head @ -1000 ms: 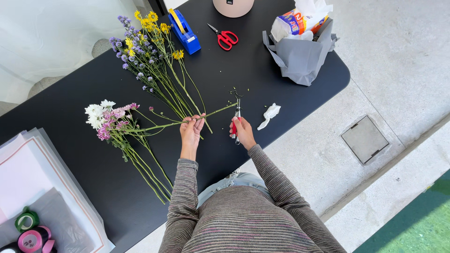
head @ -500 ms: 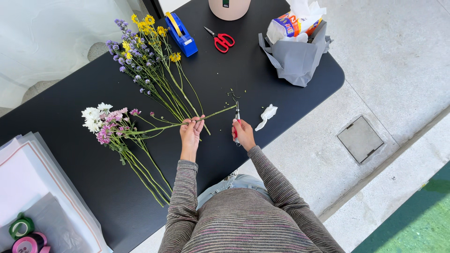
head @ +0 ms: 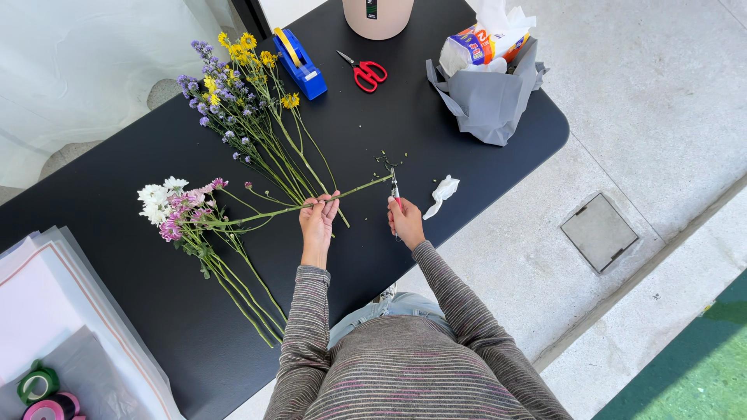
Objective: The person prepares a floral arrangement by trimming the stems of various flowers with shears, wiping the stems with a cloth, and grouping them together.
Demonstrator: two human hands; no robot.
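My left hand (head: 317,218) grips a long green flower stem (head: 354,189) that lies across the black table (head: 436,148), its pink blooms (head: 180,211) to the left. My right hand (head: 405,218) holds red-handled pruning snips (head: 395,189), whose blades meet the cut end of that stem. Small green trimmings (head: 387,159) lie just beyond the blades. A bunch of white and pink flowers (head: 159,200) lies left of my left hand. A bunch of purple and yellow flowers (head: 233,85) lies further back.
A blue tape dispenser (head: 298,66), red scissors (head: 364,71), a beige cylinder (head: 378,15) and a grey paper bag of scraps (head: 486,89) stand at the far end. A crumpled white tissue (head: 442,193) lies by the right edge. Wrapping sheets (head: 54,311) and ribbon rolls (head: 39,389) sit at the lower left.
Both hands keep their hold on the stem and snips. Only the view has shifted slightly; the hands have barely moved.
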